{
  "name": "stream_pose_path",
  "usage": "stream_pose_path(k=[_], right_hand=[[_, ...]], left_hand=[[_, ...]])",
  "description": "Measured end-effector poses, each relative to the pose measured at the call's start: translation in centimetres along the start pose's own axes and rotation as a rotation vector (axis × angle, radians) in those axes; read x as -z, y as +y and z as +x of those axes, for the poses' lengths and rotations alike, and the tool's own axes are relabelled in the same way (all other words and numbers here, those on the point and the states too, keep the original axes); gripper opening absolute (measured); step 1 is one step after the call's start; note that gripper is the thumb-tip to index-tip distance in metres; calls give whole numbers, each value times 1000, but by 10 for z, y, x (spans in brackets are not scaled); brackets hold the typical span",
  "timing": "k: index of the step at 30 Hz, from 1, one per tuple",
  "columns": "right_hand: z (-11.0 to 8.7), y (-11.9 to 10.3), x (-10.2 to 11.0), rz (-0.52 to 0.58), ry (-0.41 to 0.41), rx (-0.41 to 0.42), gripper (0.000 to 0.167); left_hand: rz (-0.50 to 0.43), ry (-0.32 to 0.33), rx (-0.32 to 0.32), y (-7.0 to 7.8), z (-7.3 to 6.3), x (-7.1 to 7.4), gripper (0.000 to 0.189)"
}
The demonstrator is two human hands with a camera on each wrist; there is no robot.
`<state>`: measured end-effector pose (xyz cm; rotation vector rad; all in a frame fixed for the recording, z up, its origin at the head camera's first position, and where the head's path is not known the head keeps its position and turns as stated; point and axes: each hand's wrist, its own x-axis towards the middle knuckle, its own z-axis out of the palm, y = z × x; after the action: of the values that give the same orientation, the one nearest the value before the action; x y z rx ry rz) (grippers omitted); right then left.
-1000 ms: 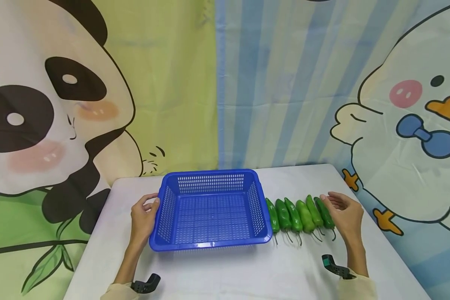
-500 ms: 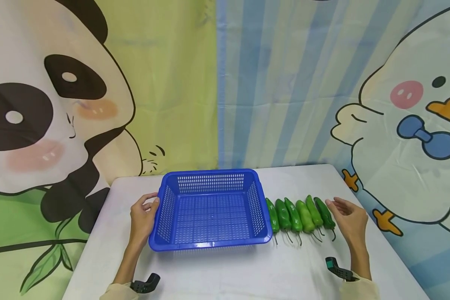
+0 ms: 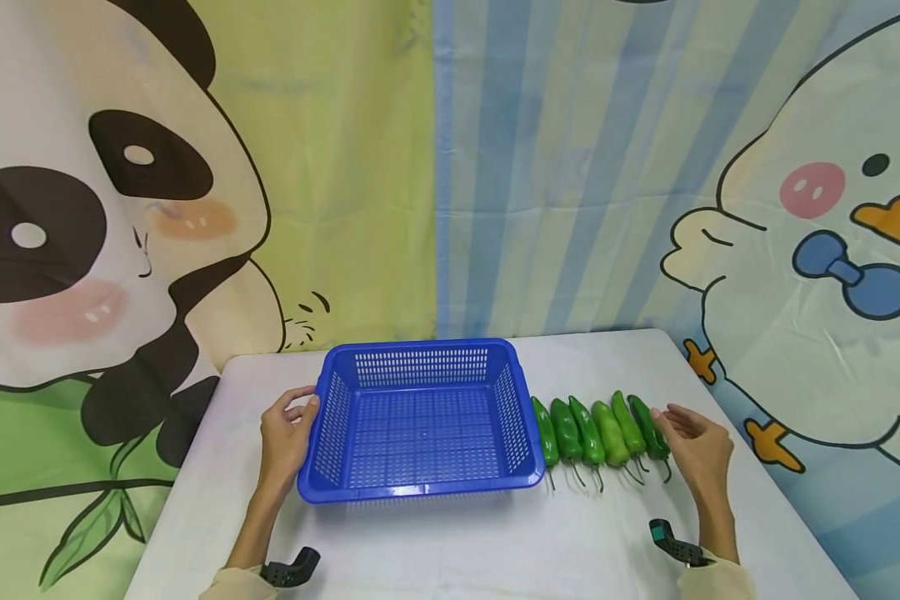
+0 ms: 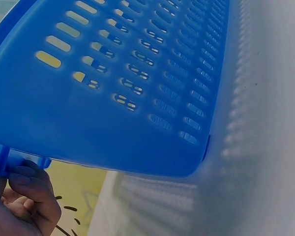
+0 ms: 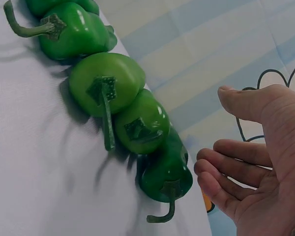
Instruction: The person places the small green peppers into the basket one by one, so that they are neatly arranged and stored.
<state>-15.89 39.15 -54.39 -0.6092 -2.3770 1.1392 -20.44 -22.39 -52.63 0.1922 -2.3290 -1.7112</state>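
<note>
Fingers (image 4: 39, 194) of L hand (image 3: 281, 437) pinching L rim of blue basket (image 3: 420, 491) | basket on counter (image 3: 495, 550), ctr | 6 green peppers (image 3: 609, 433) in row just R of basket | R hand (image 3: 696, 446) nr end pepper (image 3: 648, 429), thumb & fingers spread apart

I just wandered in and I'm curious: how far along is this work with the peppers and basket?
Looks done: six visible green peppers lie side by side in a row, next to the blue basket.

In hand: the left hand grips the basket's side; the right hand is close beside the end pepper, holding nothing.

Left, perhaps: any filling of the basket, since no pepper shows inside.
</note>
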Motion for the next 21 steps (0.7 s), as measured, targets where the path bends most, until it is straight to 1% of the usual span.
stream_pose_path(k=[9,14,21], right_hand=[[-3,9,-5,-8,4,18,56],[-3,13,-8,-1,-12,14,54],[-5,19,-10,4,-13,29,53]], left_hand=[[-4,4,-4,-1,1,-1,38],[-3,1,1,-3,1,0,40],[-9,10,-10,-2,1,-2,37]])
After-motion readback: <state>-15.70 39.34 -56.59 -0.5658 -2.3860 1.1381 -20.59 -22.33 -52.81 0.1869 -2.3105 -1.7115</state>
